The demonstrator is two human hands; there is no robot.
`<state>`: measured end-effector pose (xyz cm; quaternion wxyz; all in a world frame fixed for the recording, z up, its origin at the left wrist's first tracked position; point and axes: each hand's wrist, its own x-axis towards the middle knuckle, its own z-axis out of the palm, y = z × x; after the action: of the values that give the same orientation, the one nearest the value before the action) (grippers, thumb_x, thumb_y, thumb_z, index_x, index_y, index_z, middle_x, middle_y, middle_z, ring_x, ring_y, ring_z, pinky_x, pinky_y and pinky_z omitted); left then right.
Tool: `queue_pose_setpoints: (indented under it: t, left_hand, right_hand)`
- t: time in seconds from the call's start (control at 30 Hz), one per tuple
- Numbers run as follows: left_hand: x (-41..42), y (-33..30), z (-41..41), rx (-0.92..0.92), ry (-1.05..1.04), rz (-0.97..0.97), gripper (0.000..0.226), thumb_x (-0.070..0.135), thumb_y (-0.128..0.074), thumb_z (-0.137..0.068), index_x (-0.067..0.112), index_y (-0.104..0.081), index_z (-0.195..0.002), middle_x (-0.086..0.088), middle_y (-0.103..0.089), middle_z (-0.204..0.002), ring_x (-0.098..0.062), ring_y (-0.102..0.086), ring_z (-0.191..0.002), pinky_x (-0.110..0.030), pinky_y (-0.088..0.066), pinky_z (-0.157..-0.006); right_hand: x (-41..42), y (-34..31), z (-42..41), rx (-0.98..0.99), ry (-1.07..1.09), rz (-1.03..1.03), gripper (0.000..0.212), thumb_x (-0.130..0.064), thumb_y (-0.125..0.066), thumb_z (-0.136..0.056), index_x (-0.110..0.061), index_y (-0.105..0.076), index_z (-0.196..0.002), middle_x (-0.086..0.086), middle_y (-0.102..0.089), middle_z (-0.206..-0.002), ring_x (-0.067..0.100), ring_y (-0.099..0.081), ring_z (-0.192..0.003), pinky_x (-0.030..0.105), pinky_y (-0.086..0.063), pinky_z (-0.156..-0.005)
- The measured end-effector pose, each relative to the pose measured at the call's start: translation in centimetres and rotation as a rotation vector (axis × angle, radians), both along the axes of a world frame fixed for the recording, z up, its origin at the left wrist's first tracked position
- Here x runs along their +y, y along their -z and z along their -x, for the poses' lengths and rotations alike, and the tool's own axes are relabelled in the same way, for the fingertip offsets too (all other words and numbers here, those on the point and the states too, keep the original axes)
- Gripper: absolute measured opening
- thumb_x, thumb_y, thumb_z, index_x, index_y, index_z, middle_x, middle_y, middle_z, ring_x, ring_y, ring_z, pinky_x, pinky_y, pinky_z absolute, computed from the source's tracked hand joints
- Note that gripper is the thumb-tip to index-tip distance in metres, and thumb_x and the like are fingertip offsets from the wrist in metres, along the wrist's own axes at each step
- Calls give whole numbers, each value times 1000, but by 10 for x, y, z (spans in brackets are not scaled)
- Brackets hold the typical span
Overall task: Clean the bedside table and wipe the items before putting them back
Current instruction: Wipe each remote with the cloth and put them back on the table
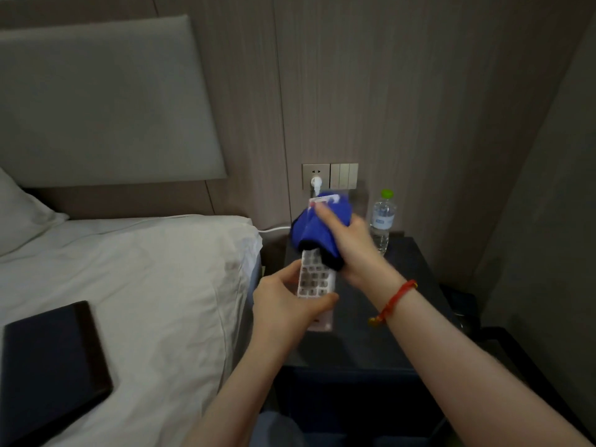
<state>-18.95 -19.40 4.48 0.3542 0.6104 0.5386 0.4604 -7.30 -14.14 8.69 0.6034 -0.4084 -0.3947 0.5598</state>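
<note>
A dark square bedside table [396,317] fills the lower centre, bare except a clear plastic water bottle [382,221] at its back edge. Above it, the left hand [287,304] grips a white button remote [314,279]; the right hand [354,246] clutches a blue cloth [317,227] over its top. A white-sheeted bed [129,285] borders the left.

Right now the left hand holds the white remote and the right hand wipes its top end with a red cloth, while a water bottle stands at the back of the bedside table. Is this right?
Not quite: the cloth is blue, not red; the head view shows it. The rest holds: the left hand grips the white remote, the right hand presses the cloth over its top end, and the water bottle stands at the back of the bedside table.
</note>
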Motion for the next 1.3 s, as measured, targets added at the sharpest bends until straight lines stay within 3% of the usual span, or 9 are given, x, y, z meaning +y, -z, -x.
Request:
queue_pose_setpoints:
  t: [0.13,0.3,0.43,0.57,0.73,0.87,1.03,1.2,1.3]
  left_hand:
    - [5,4,-1,-14,-103,-63,28,17,-82,-55,28,-70,-78,9,-72,-67,-7,-69,-71,-30,-55,-69]
    - [8,-6,11,180,169,121,38,9,-80,-64,35,-58,-80,16,-65,-71,2,-62,-72,-12,-48,-65]
    - [24,-33,27,145,-68,84,38,-2,-59,-81,10,-61,-116,2,-57,-93,-21,-61,-99,-28,-50,-83]
    - [32,-49,8,58,-64,1,13,25,-61,-87,23,-57,-100,12,-55,-73,-2,-57,-74,-18,-46,-65]
    - [41,-47,-7,-111,-120,18,16,30,-68,-81,23,-57,-72,5,-62,-73,-6,-59,-73,-19,-46,-64]
    - [51,-56,5,-393,-205,133,22,26,-70,-79,9,-60,-87,-3,-62,-79,-16,-61,-75,-27,-51,-67]
    - [57,-51,10,-470,-206,223,27,27,-69,-80,6,-55,-91,-8,-60,-82,-19,-61,-76,-28,-50,-61]
    - [54,-31,2,-461,-6,365,40,32,-63,-84,3,-53,-111,-10,-63,-94,-18,-63,-81,-25,-53,-64]
    - [50,-18,-6,-454,40,377,41,23,-66,-83,-3,-57,-114,-9,-67,-87,-17,-65,-78,-24,-55,-62]
  right_hand:
    - [-20,30,14,-26,-209,121,28,-21,-59,-87,-5,-59,-110,10,-67,-90,19,-65,-82,29,-54,-75]
    - [-17,40,8,-241,-5,45,32,-17,-59,-87,-7,-54,-117,9,-64,-99,20,-63,-90,25,-52,-75]
    - [-19,46,7,-418,28,-77,33,-14,-60,-86,-17,-49,-117,1,-59,-109,16,-59,-101,17,-47,-76]
    - [-26,54,14,-655,33,-180,36,-16,-62,-84,-20,-51,-118,-2,-62,-106,8,-60,-94,10,-44,-71]
    - [-36,53,23,-702,79,-232,29,-20,-61,-85,-22,-50,-112,-4,-64,-95,5,-62,-84,20,-52,-72]
    - [-45,57,16,-890,35,-270,31,-27,-60,-85,-34,-43,-110,-19,-52,-73,-18,-53,-67,0,-40,-54]
    - [-58,69,7,-990,-61,-212,46,-33,-60,-85,-35,-38,-125,-23,-50,-79,-15,-50,-68,-1,-40,-55]
    - [-58,58,3,-1165,60,-173,48,-23,-62,-85,-19,-38,-127,3,-60,-110,21,-60,-101,33,-49,-86]
    - [-55,51,5,-1266,146,-173,54,-24,-61,-85,-16,-34,-131,8,-58,-117,24,-58,-108,37,-47,-92]
